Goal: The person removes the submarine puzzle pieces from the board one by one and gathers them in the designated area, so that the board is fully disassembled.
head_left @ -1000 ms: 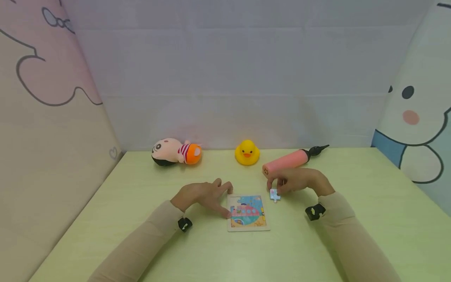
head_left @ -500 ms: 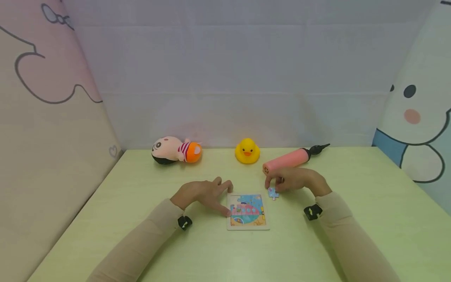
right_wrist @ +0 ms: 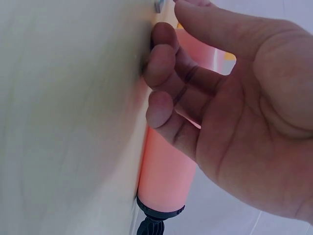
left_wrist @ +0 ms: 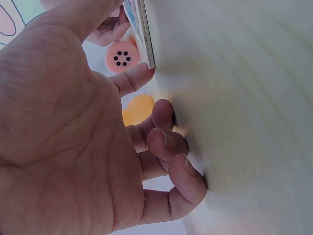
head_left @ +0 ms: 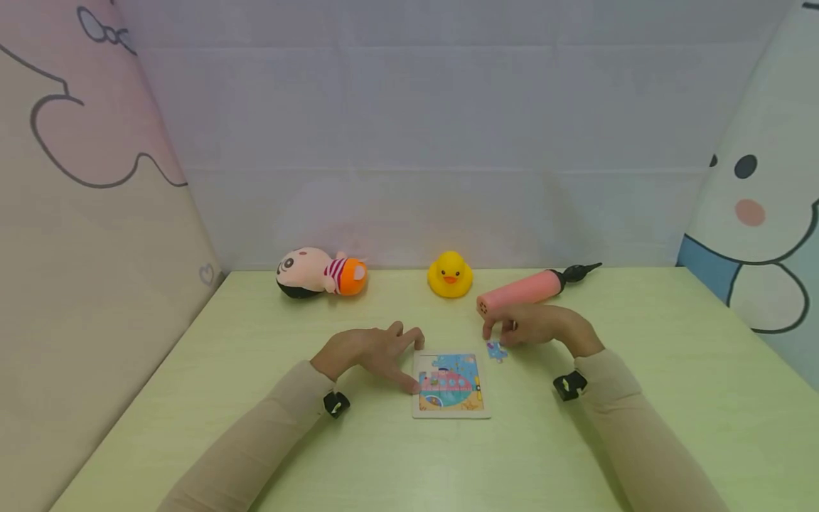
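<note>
Both forearms (head_left: 256, 441) reach forward, left fingers (left_wrist: 188, 186) loosely bent, right fingers (right_wrist: 160, 63) curled downward.

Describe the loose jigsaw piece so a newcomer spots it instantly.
On the pale green table is a submarine jigsaw board. Beside its far right corner, at the right hand, is a blue jigsaw piece with a purplish patch. It is the only piece visible off the board.
</note>
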Motion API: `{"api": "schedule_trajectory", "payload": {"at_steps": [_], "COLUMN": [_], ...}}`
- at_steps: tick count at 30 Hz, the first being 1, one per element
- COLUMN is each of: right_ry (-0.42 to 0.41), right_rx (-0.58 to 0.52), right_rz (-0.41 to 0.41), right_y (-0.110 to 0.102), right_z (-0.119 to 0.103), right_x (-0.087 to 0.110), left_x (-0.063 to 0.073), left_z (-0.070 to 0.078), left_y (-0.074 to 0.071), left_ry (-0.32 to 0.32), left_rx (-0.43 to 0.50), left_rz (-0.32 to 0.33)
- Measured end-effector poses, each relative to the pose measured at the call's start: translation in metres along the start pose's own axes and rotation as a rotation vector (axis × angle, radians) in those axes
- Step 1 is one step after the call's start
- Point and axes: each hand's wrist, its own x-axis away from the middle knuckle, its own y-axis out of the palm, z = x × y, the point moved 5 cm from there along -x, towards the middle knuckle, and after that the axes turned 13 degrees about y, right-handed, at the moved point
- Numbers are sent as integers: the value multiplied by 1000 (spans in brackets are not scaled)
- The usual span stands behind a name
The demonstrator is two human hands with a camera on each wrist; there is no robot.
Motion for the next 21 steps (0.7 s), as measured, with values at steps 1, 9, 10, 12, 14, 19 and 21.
{"api": "schedule_trajectory", "payload": {"at_steps": [1, 9, 10, 12, 14, 19, 21], "right_ry": [-1, -3, -16, -24, -27, -9, -7], "right_rx": [-3, -22, -16, -9, -4, 10, 26], "right_rz": [3, 23, 31, 47, 60, 77, 79], "right_y": [0, 2, 2, 2, 2, 3, 5], "right_z": [1, 2, 1, -1, -4, -11, -15], "right_x": [0, -6, -7, -8, -8, -10, -12], "left_x": [0, 0, 1, 1, 1, 0, 0], "left_z": [0, 1, 1, 2, 2, 0, 0], "left_y": [0, -1, -1, -1, -1, -1, 0], "left_ry": [2, 7, 6, 6, 6, 6, 2], "left_rx": [-3, -4, -2, 1, 2, 3, 5], "left_rz": [-1, -4, -5, -6, -5, -1, -3]}}
